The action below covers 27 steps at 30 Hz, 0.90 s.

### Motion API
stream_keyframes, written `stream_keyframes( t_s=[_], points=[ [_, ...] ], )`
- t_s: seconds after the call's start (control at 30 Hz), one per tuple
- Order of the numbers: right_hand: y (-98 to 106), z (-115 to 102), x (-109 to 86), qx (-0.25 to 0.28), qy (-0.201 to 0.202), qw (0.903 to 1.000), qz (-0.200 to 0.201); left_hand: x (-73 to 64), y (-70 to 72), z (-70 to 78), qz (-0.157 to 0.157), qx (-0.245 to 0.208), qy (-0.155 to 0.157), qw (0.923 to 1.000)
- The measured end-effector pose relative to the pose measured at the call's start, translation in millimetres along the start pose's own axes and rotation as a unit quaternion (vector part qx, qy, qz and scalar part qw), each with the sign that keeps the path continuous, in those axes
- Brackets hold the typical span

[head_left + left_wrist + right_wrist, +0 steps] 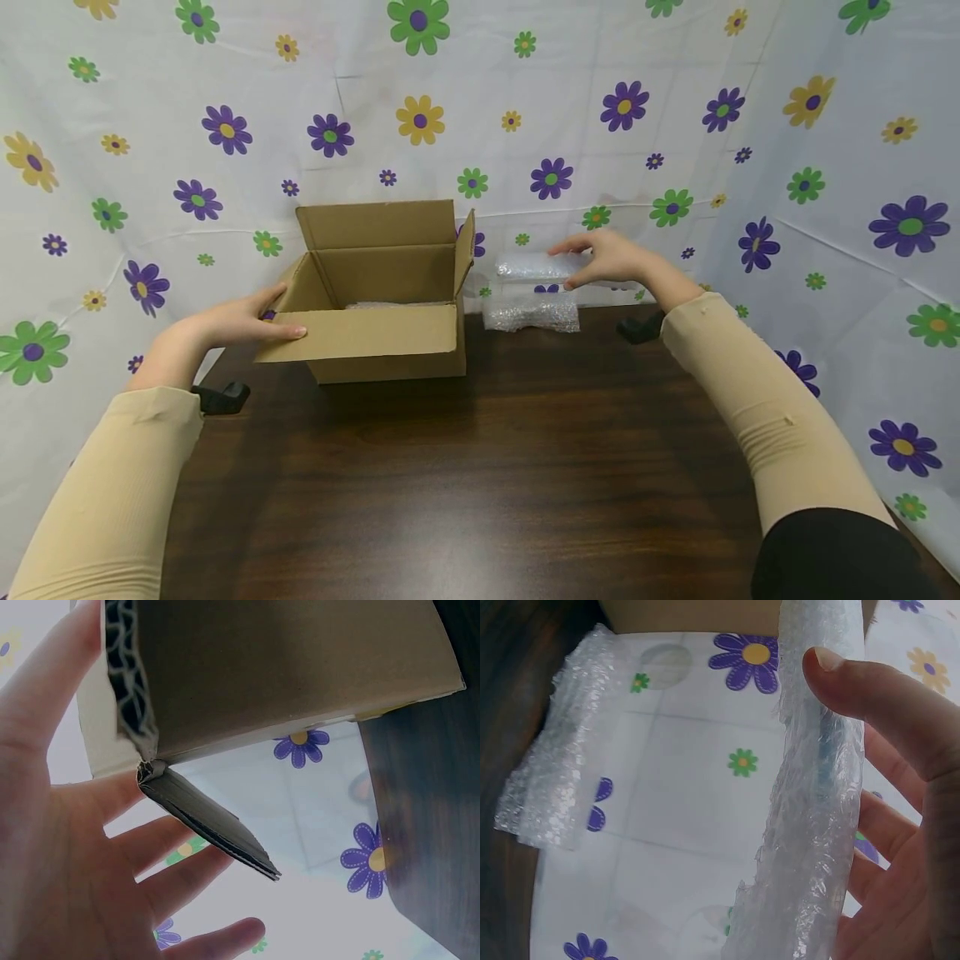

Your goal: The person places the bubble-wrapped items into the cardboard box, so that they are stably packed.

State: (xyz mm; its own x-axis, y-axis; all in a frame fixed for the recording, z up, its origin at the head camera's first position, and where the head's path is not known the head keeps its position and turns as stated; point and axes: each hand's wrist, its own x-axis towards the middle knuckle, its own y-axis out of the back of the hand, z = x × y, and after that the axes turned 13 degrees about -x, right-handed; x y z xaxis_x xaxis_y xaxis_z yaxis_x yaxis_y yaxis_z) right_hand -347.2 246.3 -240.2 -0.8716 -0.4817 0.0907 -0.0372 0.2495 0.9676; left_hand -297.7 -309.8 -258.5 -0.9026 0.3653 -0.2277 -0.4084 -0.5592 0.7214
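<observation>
Upper bubble wrap (525,266), long axis seemingly crosswise

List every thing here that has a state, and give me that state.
Left hand: gripping the box's edge
Right hand: gripping bubble wrap
Box: upright, open
Front flap: folded outward
Back flap: standing up
Right flap: standing up
Held wrap: between right thumb and fingers
Loose wrap: crumpled, unheld
Inner wrap: inside the box, mostly hidden
Cloth: hanging, creased
</observation>
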Motion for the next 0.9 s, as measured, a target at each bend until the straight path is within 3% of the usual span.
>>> stream_keyframes(
  t_s=[0.9],
  points=[
    [69.2, -26.8, 26.2, -0.008, -0.025, 0.9996, -0.004, -0.8, 0.9, 1.5, 0.0, -0.006, 0.004, 1.0]
  ],
)
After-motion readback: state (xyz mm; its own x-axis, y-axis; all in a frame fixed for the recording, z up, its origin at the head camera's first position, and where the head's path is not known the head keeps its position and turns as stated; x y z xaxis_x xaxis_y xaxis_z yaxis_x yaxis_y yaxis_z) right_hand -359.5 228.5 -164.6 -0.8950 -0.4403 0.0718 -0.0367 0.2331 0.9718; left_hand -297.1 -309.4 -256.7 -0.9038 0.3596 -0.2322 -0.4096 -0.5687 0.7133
